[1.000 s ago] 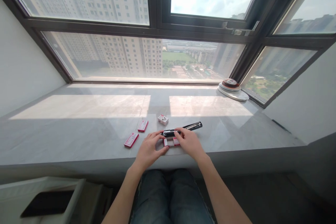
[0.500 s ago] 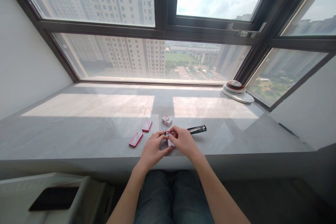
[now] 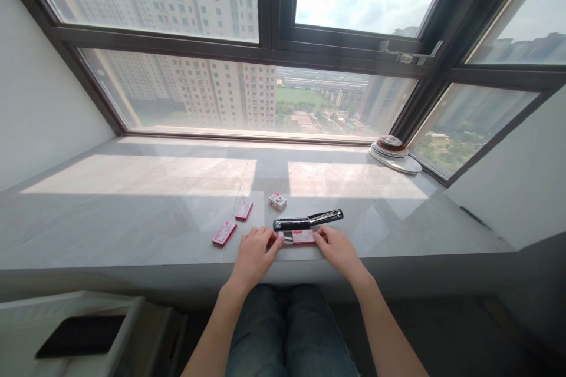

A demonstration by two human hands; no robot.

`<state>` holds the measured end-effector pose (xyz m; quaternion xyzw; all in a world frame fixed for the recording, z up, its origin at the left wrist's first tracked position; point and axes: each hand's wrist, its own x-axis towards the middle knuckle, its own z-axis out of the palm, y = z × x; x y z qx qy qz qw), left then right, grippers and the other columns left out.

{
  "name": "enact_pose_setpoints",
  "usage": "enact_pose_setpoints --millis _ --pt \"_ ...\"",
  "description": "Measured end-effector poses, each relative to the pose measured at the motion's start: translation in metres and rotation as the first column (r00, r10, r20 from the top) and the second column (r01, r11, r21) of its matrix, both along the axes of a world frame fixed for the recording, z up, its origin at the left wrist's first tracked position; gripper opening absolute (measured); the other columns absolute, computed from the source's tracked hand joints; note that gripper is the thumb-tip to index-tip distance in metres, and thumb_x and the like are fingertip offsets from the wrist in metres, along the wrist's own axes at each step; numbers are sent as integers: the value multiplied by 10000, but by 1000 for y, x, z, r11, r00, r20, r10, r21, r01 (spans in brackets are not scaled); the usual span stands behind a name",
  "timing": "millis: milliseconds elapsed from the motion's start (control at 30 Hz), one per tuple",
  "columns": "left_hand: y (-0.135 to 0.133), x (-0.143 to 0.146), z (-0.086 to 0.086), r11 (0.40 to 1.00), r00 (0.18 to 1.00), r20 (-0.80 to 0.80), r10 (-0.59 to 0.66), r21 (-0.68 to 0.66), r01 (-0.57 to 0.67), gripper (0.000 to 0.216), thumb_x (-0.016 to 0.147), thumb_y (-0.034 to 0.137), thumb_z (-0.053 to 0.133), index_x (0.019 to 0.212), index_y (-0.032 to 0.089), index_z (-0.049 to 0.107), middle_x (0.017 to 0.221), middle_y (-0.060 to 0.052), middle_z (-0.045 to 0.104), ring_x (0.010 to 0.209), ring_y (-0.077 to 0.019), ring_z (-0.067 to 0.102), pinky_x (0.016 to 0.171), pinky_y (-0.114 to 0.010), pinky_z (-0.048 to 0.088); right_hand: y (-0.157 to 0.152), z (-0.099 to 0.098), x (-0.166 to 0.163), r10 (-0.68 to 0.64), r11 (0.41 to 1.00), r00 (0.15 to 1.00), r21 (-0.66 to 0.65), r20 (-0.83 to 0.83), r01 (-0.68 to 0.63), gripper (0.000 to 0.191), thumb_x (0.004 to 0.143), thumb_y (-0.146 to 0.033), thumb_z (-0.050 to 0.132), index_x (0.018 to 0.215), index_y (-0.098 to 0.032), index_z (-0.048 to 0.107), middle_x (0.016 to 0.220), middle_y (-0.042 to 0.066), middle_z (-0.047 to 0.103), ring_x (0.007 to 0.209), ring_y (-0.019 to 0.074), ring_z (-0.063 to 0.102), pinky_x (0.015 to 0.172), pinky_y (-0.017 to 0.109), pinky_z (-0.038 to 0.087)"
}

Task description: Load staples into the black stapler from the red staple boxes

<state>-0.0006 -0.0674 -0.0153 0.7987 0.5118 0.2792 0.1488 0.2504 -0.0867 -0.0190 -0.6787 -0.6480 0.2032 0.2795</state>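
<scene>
A red and white staple box point(image 3: 303, 237) lies partly slid apart near the front edge of the sill, with grey staples showing in its inner tray. My left hand point(image 3: 257, 249) pinches the tray's left end between thumb and fingers. At the sleeve's right end, my right hand point(image 3: 336, 247) grips the box, also thumb against fingers. Just behind the box rests a black stapler point(image 3: 292, 224), its top swung open to the right. Two more red and white boxes, one nearer point(image 3: 224, 234) and one farther point(image 3: 244, 211), lie flat to the left.
A small white and red carton point(image 3: 277, 201) stands behind the stapler. Stacked round plates point(image 3: 393, 152) sit in the right corner against the window frame. Below the sill at left is a white surface with a dark phone-like slab point(image 3: 82, 336) on it.
My hands have moved apart from over the stapler down to the staple box's two ends. The box now lies lengthwise, partly open, and the stapler is uncovered. The view has shifted slightly.
</scene>
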Motion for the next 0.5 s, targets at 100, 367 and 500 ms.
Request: enact_pose_setpoints --millis 100,367,500 --pt "-5 18 2 999 999 -36 -4 35 5 326 1030 441 418 863 238 610 905 -35 665 926 -228 589 816 -350 392 4 -4 -9 64 997 995 37 -79 -61 295 955 -450 508 800 -227 624 698 10 656 664 178 580 611 271 356" --pt "-6 31 -1 992 996 -32 88 93 -85 341 1029 459 425 1275 271 569 1024 -49 699 924 -220 633 809 -333 408 6 -3 47 -227 967 797 -230 -560 114 660 777 -668 702 1243 -231 535 667 -46 560 408 98 382 397 235 260" --pt "-1 34 -1 990 990 -62 126 69 -121 327 1023 481 426 1192 271 611 996 -46 715 905 -222 648 773 -325 398 30 12 54 16 1000 712 -5 -702 -27 596 760 -642 741 1153 -209 626 684 -48 501 471 69 323 430 228 221"
